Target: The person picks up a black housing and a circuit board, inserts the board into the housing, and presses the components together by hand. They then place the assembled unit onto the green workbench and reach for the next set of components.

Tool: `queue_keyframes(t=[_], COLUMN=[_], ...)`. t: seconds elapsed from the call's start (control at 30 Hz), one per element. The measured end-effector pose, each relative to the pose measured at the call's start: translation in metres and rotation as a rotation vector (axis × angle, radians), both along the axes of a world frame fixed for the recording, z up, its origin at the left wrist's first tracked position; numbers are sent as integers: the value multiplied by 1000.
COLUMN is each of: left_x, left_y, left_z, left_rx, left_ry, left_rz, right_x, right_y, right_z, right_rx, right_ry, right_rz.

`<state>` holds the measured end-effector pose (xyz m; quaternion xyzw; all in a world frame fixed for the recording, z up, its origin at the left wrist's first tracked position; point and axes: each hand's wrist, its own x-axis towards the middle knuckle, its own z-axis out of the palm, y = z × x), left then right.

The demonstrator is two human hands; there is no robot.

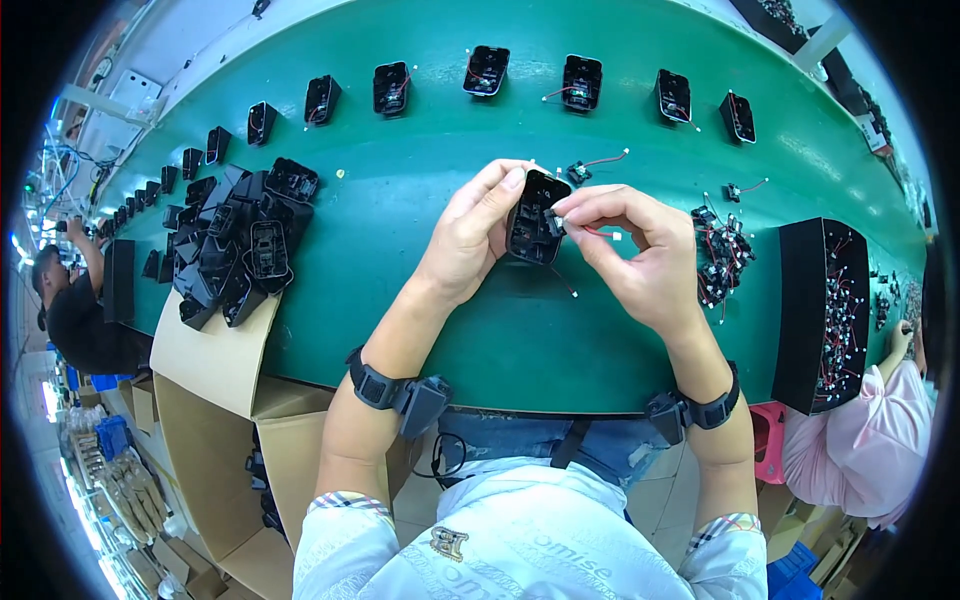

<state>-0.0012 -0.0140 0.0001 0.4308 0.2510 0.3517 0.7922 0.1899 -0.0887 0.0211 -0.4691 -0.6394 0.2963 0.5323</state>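
My left hand grips a black plastic housing above the green belt, its open side facing me. My right hand pinches a small black connector part with a red wire and presses it against the housing's right edge. A thin wire hangs below the housing. Both wrists wear black strapped devices.
A heap of black housings lies at left over a cardboard box flap. A row of housings runs along the belt's far side. Loose wired connectors and a black bin of them sit at right. Two other people work at the left and right edges.
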Motion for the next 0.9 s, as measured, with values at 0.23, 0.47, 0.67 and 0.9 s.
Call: queue_keyframes(t=[0.23,0.47,0.67,0.9], left_x=[2,1,2,2], left_y=[-1,-1,-3,-3], left_z=[0,-3,-3,-2], left_rx=[-29,-31,-33,20], left_ry=[-23,-45,-58,-94], left_rz=[10,-11,-27,-3], right_x=[-1,-8,-10,-11], right_y=[0,0,-1,-1], right_z=[3,1,0,2], right_rx=[117,270,300,304], right_ry=[-82,-193,-181,-226], right_rz=[33,57,23,-83])
